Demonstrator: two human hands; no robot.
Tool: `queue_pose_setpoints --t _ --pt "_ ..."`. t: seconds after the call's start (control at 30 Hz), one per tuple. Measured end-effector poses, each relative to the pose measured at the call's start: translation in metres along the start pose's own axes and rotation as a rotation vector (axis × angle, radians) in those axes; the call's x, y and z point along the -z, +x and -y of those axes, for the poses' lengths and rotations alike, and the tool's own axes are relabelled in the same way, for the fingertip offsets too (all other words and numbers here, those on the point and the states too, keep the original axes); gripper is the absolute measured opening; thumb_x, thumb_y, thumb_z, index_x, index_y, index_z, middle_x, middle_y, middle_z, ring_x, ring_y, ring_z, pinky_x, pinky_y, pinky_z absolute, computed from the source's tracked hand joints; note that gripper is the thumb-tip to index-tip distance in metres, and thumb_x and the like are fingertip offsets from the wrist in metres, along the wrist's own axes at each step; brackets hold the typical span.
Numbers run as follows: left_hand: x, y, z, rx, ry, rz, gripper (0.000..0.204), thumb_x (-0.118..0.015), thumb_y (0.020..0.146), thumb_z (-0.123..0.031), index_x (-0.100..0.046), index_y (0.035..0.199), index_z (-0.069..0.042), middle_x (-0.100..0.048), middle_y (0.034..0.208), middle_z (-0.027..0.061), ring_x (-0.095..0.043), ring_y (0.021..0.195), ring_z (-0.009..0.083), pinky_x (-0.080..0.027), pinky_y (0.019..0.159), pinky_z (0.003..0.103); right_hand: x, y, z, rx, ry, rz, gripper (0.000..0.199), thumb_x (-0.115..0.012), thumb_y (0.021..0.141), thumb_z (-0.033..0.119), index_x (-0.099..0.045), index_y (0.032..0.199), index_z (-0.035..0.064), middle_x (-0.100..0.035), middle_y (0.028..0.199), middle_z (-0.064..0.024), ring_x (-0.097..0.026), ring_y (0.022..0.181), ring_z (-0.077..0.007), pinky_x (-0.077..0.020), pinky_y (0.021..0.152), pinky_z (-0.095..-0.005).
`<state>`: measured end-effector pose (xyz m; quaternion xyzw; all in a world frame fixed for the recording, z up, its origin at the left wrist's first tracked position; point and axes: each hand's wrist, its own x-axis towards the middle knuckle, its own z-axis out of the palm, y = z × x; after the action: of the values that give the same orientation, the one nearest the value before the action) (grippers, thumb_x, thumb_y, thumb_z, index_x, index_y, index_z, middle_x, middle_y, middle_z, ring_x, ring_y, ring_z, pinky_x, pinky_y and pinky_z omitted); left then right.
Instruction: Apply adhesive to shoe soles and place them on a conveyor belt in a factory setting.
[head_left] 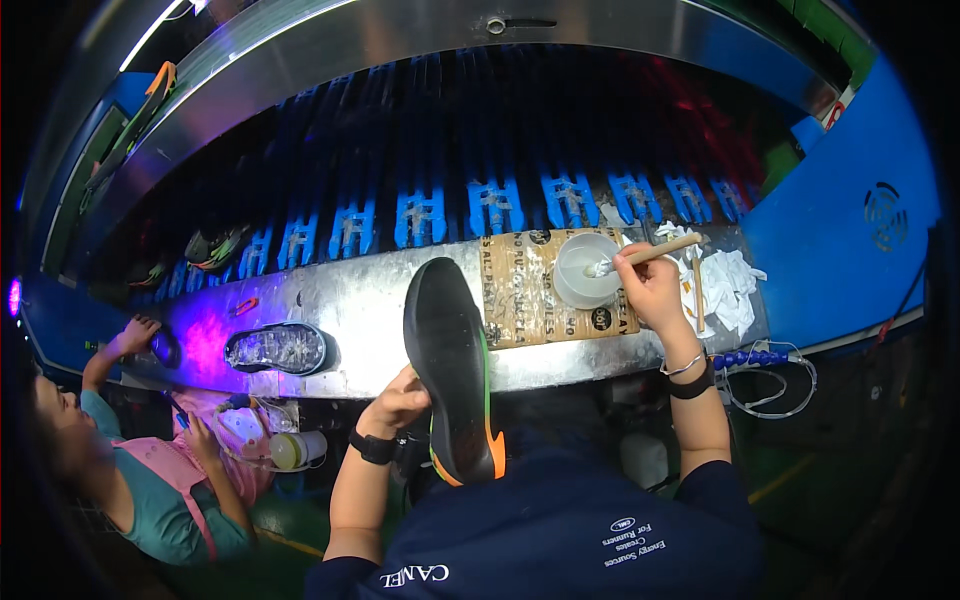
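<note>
My left hand (397,402) holds a shoe (452,370) sole-up in front of my chest; the sole is black with an orange and green edge. My right hand (652,288) grips a wooden-handled brush (652,252), its bristles dipped into a white cup (587,270). The cup stands on a sheet of brown cardboard (520,290) on the metal work ledge (360,300).
White rags (725,280) lie at the ledge's right end. A clear shoe sole (277,348) rests on the ledge under purple light. A person in a pink apron (160,470) works at the left. Behind the ledge runs a conveyor with blue holders (490,205).
</note>
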<state>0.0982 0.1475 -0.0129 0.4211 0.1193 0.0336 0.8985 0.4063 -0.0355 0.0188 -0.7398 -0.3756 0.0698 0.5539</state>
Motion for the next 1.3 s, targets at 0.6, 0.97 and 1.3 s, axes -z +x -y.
queue_pose_setpoints --t 0.6,0.97,1.3 --pt "-0.039 0.057 -0.094 -0.619 0.662 -0.077 0.079 -0.073 0.063 -0.009 -0.028 0.127 -0.006 -0.046 0.115 0.0095 -0.048 0.104 0.0193 -0.042 0.084 0.033 0.008 -0.005 0.063 0.085 0.299 0.046 0.007 -0.057 0.078 0.004 -0.056 0.084 0.0003 -0.054 0.070 -0.0016 -0.047 0.060 -0.0044 -0.0360 0.052 -0.0170" --pt "-0.061 0.060 -0.107 -0.638 0.742 0.033 0.076 -0.075 0.061 -0.008 -0.032 0.124 -0.003 -0.050 0.109 0.0102 -0.052 0.098 0.0205 -0.044 0.083 0.036 -0.024 -0.014 0.101 0.215 0.259 0.383 0.006 -0.058 0.076 0.003 -0.057 0.082 0.0015 -0.053 0.065 -0.0003 -0.043 0.054 -0.0039 -0.0329 0.047 -0.0183" --pt "-0.068 0.055 -0.111 -0.606 0.772 0.049 0.075 -0.076 0.060 -0.007 -0.034 0.122 -0.002 -0.052 0.105 0.0088 -0.054 0.095 0.0194 -0.045 0.081 0.034 -0.033 0.002 0.098 0.357 0.287 0.281 0.003 -0.058 0.075 0.002 -0.057 0.078 0.0005 -0.055 0.067 -0.0030 -0.044 0.053 -0.0054 -0.0330 0.046 -0.0183"
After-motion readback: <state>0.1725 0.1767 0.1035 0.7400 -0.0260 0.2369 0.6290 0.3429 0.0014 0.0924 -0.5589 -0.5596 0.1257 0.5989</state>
